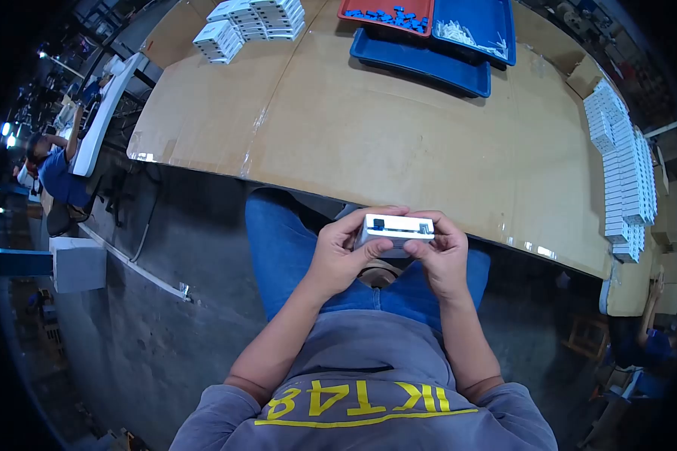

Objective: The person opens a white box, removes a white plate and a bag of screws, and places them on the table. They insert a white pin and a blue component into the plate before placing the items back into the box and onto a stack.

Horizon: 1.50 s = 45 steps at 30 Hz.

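Between my two hands is a white rectangular plastic case (400, 224), held above my lap at the table's near edge. A dark square piece shows at the left of its upturned side, and a small greyish part near its right end. My left hand (346, 248) is closed round the left end, with the thumb pressed on the near face. Around the right end, my right hand (442, 252) is closed in the same way, its thumb close to the other one. The underside of the case is hidden by my fingers.
The cardboard-covered table (353, 143) spreads ahead. White cases (259, 19) are stacked at the far left, more (626, 180) along the right edge. A red tray (346, 9) has blue pieces; a blue tray (510, 30) has white pieces. Another blue tray (421, 66) stands in front. A person (62, 177) sits left.
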### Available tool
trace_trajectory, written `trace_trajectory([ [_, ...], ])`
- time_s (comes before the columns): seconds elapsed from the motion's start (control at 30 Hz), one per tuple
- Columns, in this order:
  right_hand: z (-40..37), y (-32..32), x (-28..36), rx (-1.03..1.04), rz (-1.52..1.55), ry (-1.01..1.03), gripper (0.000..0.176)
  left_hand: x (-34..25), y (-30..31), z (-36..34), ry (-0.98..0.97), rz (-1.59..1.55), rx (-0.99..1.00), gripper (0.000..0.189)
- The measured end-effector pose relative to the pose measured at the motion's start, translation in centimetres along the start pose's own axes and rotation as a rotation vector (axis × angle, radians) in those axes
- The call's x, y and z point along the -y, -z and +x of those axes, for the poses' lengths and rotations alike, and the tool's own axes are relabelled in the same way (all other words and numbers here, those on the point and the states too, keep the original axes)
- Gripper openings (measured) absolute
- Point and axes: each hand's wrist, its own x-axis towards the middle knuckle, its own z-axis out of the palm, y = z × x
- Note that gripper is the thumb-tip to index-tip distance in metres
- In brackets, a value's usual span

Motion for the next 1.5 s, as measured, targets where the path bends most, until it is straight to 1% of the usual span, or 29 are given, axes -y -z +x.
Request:
trace_trajectory([
  [0.03,-0.1,0.3,0.0,0.014,-0.019,0.005,0.04,-0.1,-0.2,0.0,-0.013,-0.052,-0.029,0.052],
  [0.1,-0.4,1.0,0.1,0.044,-0.056,0.013,0.041,-0.4,-0.2,-0.2,-0.02,0.011,-0.007,0.049],
  [0.13,-0.6,1.1,0.7,0.063,-0.139,0.02,0.041,-0.6,-0.1,-0.3,-0.025,0.043,0.004,0.048],
  [0.23,-0.6,1.3,0.9,0.125,-0.206,0.119,0.04,-0.7,-0.1,-0.5,-0.09,0.091,0.028,0.041],
  [0.33,-0.5,1.4,1.2,0.155,-0.209,0.156,0.039,-0.7,-0.2,-0.6,-0.116,0.123,0.035,0.037],
  [0.43,-0.5,1.4,1.3,0.159,-0.229,0.183,0.038,-0.3,0.0,-0.5,-0.131,0.149,0.039,0.038],
  [0.53,-0.3,1.4,1.4,0.156,-0.257,0.19,0.038,-0.2,-0.3,-0.5,-0.14,0.085,0.033,0.038],
  [0.83,-0.1,1.4,1.2,0.16,-0.27,0.213,0.036,-0.5,0.0,-0.4,-0.115,0.085,0.058,0.041],
  [0.87,0.0,1.4,1.1,0.161,-0.272,0.223,0.037,-0.7,-0.3,-0.4,-0.105,0.059,0.021,0.042],
  [0.93,-0.3,1.4,0.9,0.076,-0.167,0.166,0.039,-0.9,-1.1,-0.3,-0.092,0.009,-0.053,0.043],
  [0.97,-0.3,1.3,0.8,0.034,-0.116,0.139,0.04,-0.2,-0.6,-0.4,-0.041,0.031,-0.071,0.045],
  [1.0,0.0,0.9,1.3,0.048,-0.152,0.153,0.041,1.1,0.4,-0.7,0.009,0.052,-0.087,0.046],
  [1.07,0.5,0.5,1.5,0.038,-0.407,0.144,0.043,1.7,1.0,-0.6,0.092,0.113,-0.1,0.045],
  [1.13,0.8,0.7,1.7,0.066,-0.681,0.116,0.043,1.5,1.6,-0.4,0.087,0.341,-0.041,0.042],
  [1.17,0.7,0.9,1.6,0.102,-0.669,0.134,0.042,1.5,1.8,-0.4,0.084,0.455,-0.013,0.04],
  [1.23,0.5,1.1,1.2,0.175,-0.641,0.167,0.039,0.7,1.7,-0.6,-0.011,0.462,0.02,0.037],
  [1.27,0.2,0.9,1.2,0.157,-0.591,0.175,0.034,0.2,1.5,-0.8,-0.056,0.464,0.036,0.036],
  [1.37,-0.3,0.3,2.3,0.175,-0.587,0.204,0.034,-1.3,0.9,-1.0,-0.111,0.48,0.056,0.035],
  [1.4,-0.2,0.0,2.5,0.17,-0.555,0.244,0.033,-1.8,0.7,-1.0,-0.104,0.498,0.058,0.037],
  [1.5,-0.3,0.1,2.5,0.152,-0.585,0.249,0.033,-2.1,0.6,-0.9,-0.104,0.528,0.073,0.037],
])
